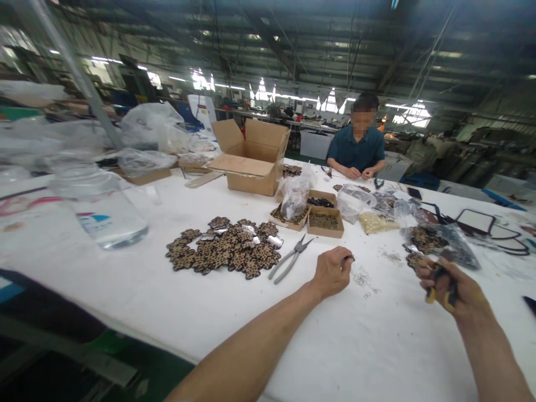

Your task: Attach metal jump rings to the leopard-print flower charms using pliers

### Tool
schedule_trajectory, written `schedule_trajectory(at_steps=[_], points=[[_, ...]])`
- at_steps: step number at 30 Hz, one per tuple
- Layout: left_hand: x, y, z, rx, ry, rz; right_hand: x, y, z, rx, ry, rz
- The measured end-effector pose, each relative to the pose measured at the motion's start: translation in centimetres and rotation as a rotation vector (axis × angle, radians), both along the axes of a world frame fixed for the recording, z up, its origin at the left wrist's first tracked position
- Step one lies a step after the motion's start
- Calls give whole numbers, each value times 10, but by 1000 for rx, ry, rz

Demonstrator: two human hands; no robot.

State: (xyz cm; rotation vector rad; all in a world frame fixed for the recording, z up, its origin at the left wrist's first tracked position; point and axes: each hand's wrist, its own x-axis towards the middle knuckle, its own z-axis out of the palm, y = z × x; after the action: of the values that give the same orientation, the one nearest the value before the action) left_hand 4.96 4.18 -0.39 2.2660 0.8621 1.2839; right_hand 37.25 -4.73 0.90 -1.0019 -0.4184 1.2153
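Note:
My left hand is closed in a pinch just left of the loose small metal pieces; something small and dark shows at its fingertips, too small to name. My right hand is wrapped round pliers with yellow-and-black handles, beside a few leopard-print pieces at the right. A second pair of pliers, grey, lies with its jaws apart left of my left hand. Further left, a heap of leopard-print pieces is spread on the white table.
Small boxes of metal parts stand mid-table before an open cardboard box. A large clear bottle is at the left. Plastic bags and dark straps lie right. A person works across the table.

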Motion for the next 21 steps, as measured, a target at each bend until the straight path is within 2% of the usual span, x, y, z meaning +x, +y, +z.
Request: schedule_trajectory(at_steps=[1, 3, 7, 10, 14, 21], points=[[0, -1, 0, 2, 6, -8, -15, 5, -1, 6, 6, 101], [1, -3, 1, 10, 21, -31, -45, 13, -4, -11, -40, 207], [4, -5, 0, 55, 77, -88, -96, 18, -5, -7, -216, 257], [7, -8, -1, 93, 131, -130, -121, 15, -2, 13, -299, 267], [10, -12, -3, 112, 191, -170, -134, 14, -3, -3, -353, 249], [13, -15, -5, 127, 190, -212, -133, 16, -11, 8, -375, 236]])
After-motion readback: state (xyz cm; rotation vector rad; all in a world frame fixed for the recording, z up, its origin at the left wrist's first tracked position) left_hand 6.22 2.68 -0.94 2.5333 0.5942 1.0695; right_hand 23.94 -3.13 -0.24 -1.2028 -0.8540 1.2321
